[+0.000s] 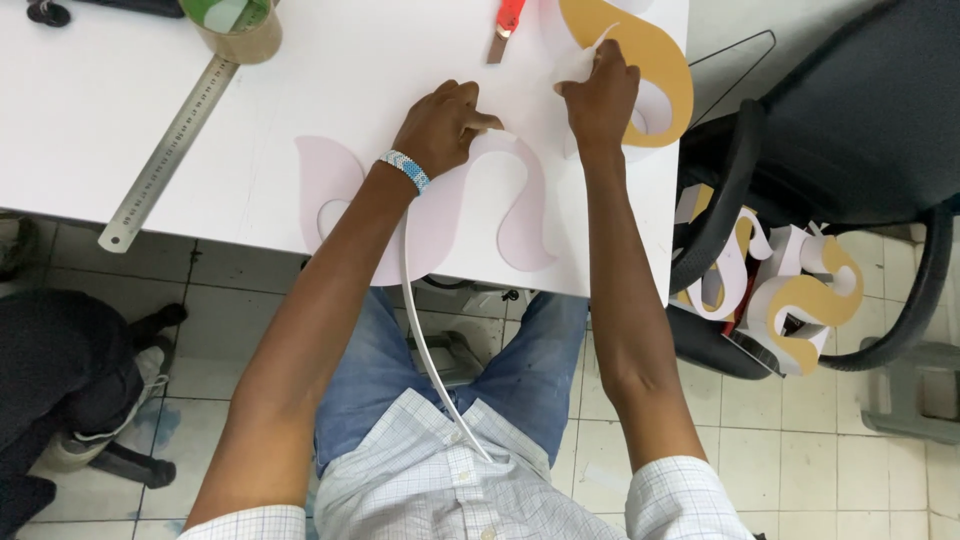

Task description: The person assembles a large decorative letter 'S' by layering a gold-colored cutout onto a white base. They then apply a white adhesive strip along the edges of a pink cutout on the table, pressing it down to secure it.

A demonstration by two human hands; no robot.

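White strip (425, 340) pinched, left hand (440, 125); right hand (600, 95) curled, gripping strip end.

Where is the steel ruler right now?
In the head view the steel ruler lies diagonally on the white table, far left of the left hand, its upper end just below the tape roll.

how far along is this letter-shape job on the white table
Done, by the look of it: finished mustard curly shapes with white edge strips sit piled on the chair, and another lies on the table. In hand: the left hand and right hand press a white strip against the pale pink curved shape. Left: most of that strip hangs loose off the table edge.
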